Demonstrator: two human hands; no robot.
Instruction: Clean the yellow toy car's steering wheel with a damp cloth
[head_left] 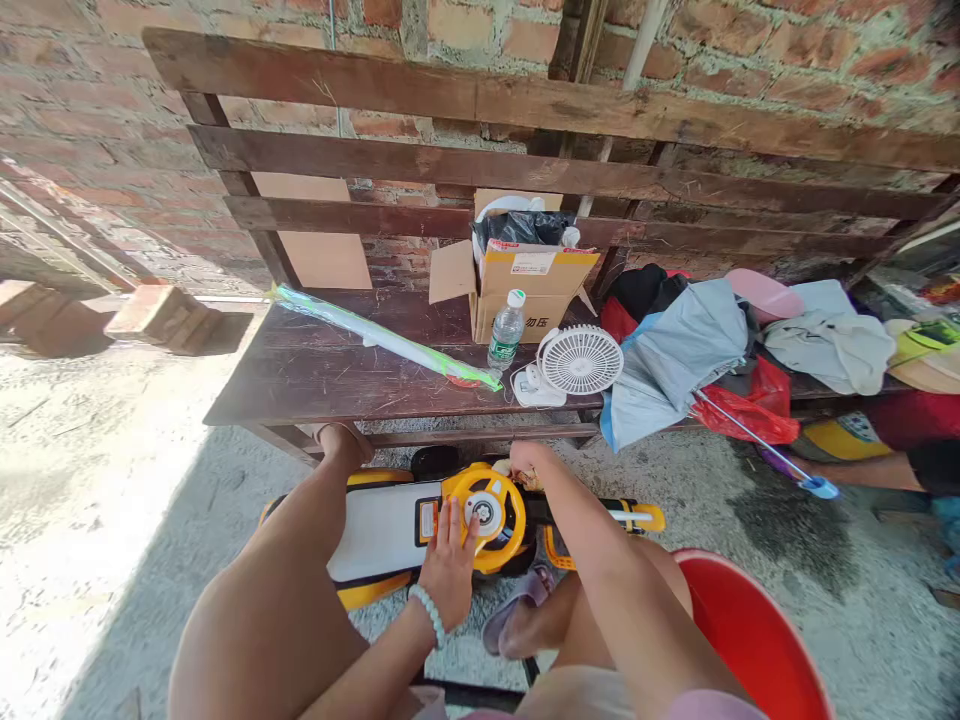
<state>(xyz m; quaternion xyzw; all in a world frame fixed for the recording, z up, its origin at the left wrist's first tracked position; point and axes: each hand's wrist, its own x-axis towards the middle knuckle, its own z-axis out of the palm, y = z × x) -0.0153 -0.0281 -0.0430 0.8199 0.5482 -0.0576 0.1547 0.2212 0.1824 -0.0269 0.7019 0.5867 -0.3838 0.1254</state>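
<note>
Beneath the extended, slightly parted fingers of the left hand [448, 572], the steering wheel [484, 512] of the yellow ride-on toy car [379, 530] is receiving contact, probably for steadying. Past those fingertips, the right hand [529, 458] is bending near the far rim, beside a beige cloth-like item [531, 481]; whether its fingers are pinching it cannot be told. Beyond the fingers, a slatted wooden bench [259, 385] is supporting a water bottle [507, 335], likely keeping it off the concrete floor [90, 520]. A brick wall [97, 130] is standing behind.

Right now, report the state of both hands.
Left hand: open, fingers extended, resting on the yellow steering wheel.
Right hand: by the wheel's far side, seemingly curled; whether it grips anything cannot be told.
</note>
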